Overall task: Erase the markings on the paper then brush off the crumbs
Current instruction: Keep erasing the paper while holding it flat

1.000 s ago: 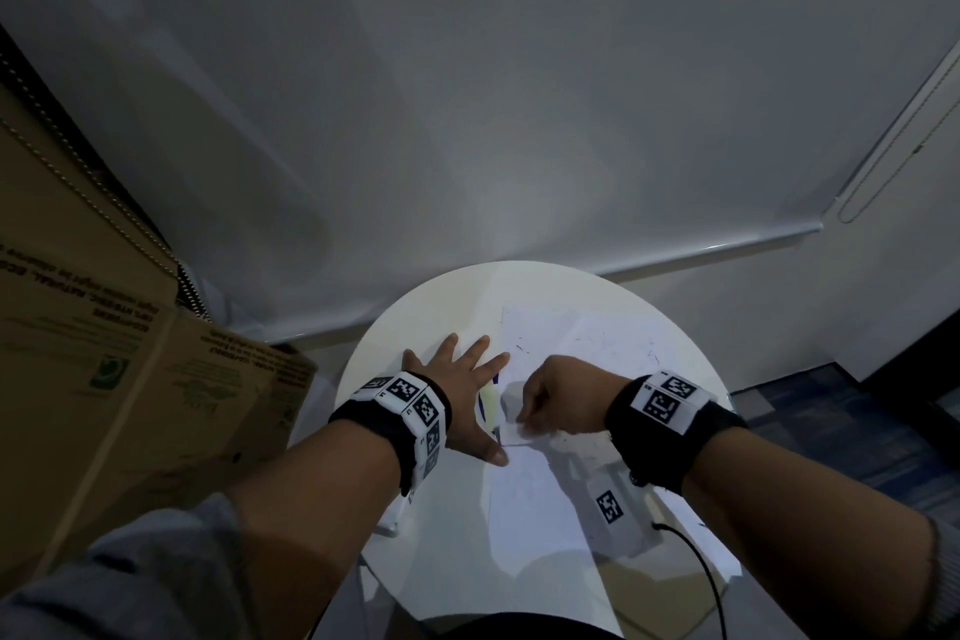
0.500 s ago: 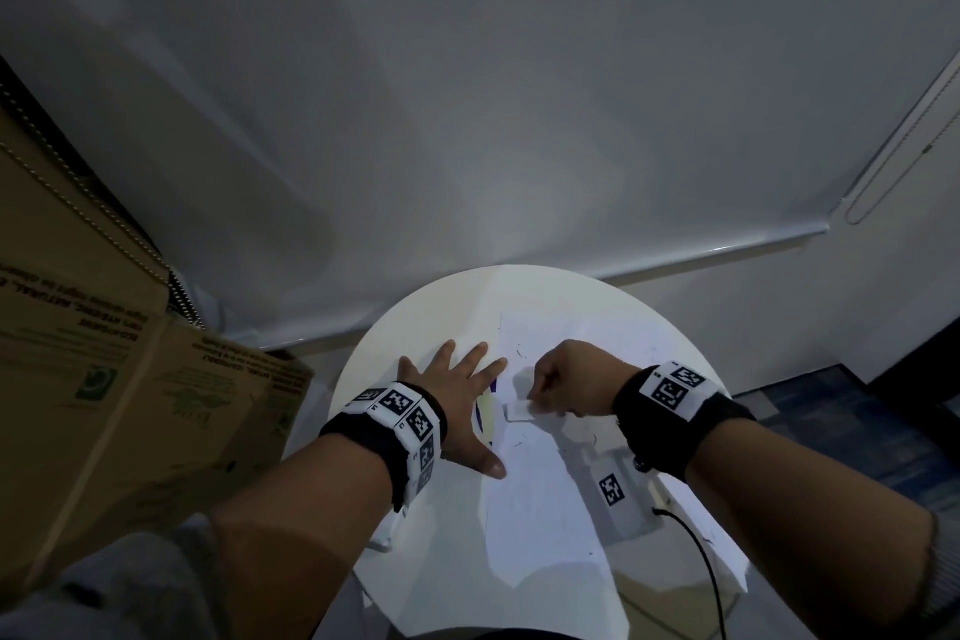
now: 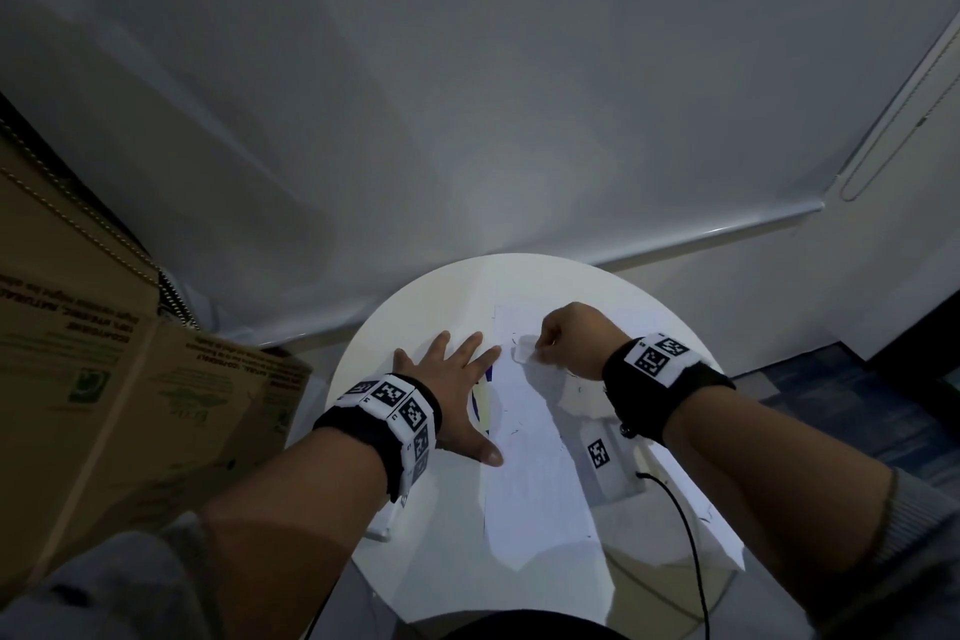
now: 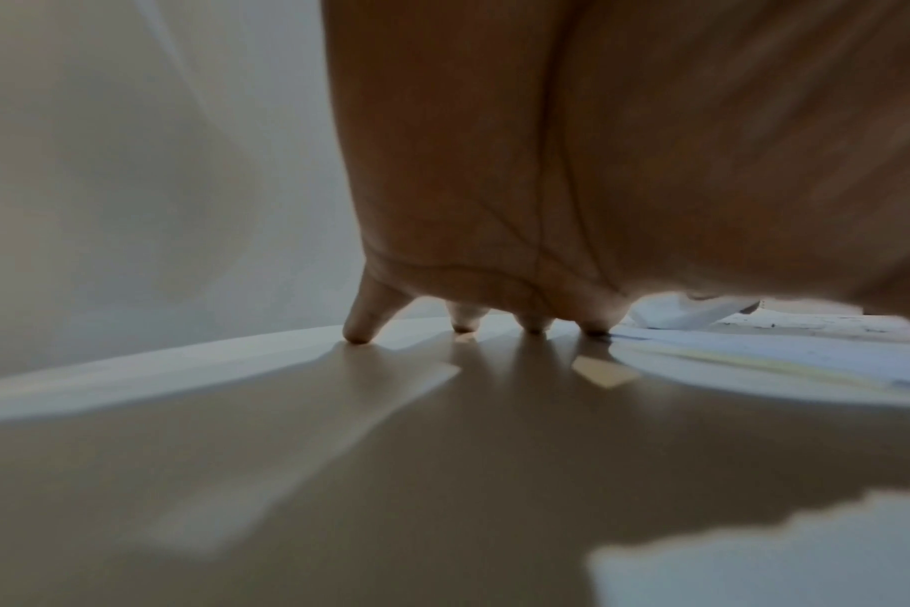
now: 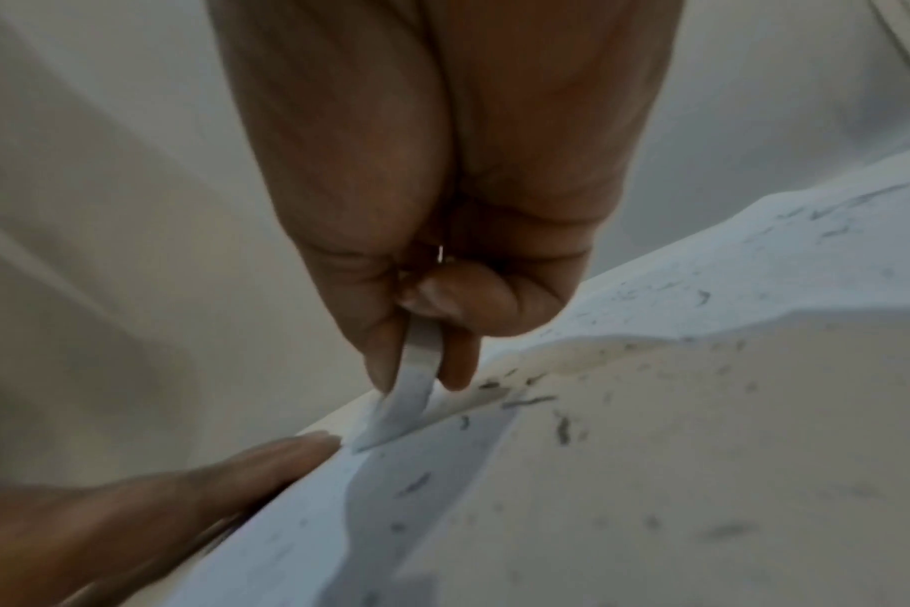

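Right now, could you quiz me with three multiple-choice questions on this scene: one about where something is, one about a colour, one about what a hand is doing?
1. Where does the left hand lie?
A. flat at the paper's left edge
B. on the cardboard box
C. in the air
2. What colour is the round table?
A. black
B. white
C. red
3. What is the right hand doing?
A. resting open
B. pointing at the wall
C. pinching an eraser

Answers: 1 A, its spread fingers press down beside the paper. 2 B, its bare top shows white. 3 C, the right wrist view shows the eraser between thumb and fingers, tip on the sheet.
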A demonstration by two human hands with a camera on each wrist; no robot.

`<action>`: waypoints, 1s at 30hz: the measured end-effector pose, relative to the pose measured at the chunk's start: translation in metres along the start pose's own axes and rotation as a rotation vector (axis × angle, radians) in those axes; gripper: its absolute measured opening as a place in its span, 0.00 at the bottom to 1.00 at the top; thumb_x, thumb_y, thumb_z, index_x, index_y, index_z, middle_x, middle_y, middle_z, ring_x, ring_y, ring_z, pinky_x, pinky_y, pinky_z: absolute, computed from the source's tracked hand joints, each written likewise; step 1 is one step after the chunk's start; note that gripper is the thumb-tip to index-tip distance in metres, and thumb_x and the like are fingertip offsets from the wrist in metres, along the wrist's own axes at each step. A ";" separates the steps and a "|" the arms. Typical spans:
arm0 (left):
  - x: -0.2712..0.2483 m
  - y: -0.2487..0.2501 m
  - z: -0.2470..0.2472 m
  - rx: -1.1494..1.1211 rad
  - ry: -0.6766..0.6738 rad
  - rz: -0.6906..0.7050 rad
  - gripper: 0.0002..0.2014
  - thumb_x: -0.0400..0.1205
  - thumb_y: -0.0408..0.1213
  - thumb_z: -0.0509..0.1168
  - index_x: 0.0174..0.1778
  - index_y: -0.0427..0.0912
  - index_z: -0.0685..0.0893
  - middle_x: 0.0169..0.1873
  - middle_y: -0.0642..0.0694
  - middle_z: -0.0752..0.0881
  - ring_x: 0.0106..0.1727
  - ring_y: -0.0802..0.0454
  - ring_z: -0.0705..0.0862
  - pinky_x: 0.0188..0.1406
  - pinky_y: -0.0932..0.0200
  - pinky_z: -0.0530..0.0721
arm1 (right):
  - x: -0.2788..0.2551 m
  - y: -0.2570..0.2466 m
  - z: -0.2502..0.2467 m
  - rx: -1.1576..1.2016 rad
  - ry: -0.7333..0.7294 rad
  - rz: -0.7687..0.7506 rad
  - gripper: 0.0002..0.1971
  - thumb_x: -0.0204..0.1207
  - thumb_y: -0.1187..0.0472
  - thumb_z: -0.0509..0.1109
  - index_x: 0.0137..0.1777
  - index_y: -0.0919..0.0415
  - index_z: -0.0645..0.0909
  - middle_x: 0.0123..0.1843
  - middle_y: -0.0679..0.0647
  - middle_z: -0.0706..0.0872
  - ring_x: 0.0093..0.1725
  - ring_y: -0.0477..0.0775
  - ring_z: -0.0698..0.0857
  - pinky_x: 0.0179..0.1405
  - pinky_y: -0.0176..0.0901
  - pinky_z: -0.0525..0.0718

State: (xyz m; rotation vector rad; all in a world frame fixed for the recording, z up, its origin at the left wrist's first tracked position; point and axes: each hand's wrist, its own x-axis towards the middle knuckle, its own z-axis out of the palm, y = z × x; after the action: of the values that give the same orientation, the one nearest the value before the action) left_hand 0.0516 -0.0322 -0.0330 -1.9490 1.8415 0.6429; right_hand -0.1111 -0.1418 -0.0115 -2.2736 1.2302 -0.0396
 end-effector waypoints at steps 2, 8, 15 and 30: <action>0.000 0.000 0.000 -0.009 -0.001 0.003 0.63 0.66 0.73 0.70 0.82 0.62 0.30 0.83 0.58 0.29 0.84 0.44 0.31 0.77 0.22 0.43 | -0.012 -0.002 0.001 0.027 -0.210 -0.039 0.04 0.72 0.63 0.75 0.36 0.60 0.84 0.31 0.51 0.85 0.24 0.42 0.79 0.27 0.31 0.75; 0.001 -0.001 -0.001 -0.016 -0.010 0.008 0.63 0.66 0.73 0.70 0.82 0.62 0.30 0.83 0.58 0.29 0.84 0.44 0.31 0.77 0.22 0.43 | -0.014 0.007 -0.003 -0.068 -0.017 -0.014 0.05 0.73 0.61 0.74 0.44 0.64 0.86 0.37 0.50 0.82 0.37 0.48 0.79 0.38 0.35 0.74; 0.002 0.000 0.000 -0.002 -0.006 0.001 0.63 0.66 0.74 0.70 0.82 0.62 0.30 0.83 0.59 0.29 0.84 0.44 0.31 0.77 0.22 0.45 | -0.035 0.006 0.005 -0.009 -0.276 -0.063 0.02 0.72 0.63 0.75 0.39 0.61 0.86 0.36 0.53 0.87 0.29 0.43 0.80 0.33 0.33 0.78; 0.001 0.002 -0.001 0.030 0.004 0.012 0.62 0.67 0.73 0.69 0.83 0.60 0.32 0.83 0.57 0.30 0.85 0.44 0.32 0.77 0.22 0.43 | -0.042 0.009 0.003 -0.055 -0.050 -0.007 0.09 0.74 0.59 0.73 0.53 0.58 0.87 0.45 0.51 0.80 0.45 0.48 0.75 0.43 0.34 0.68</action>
State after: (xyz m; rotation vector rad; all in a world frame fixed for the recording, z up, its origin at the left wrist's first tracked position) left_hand 0.0496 -0.0336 -0.0321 -1.9232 1.8553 0.6126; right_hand -0.1420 -0.1115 -0.0088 -2.3115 1.2116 0.0489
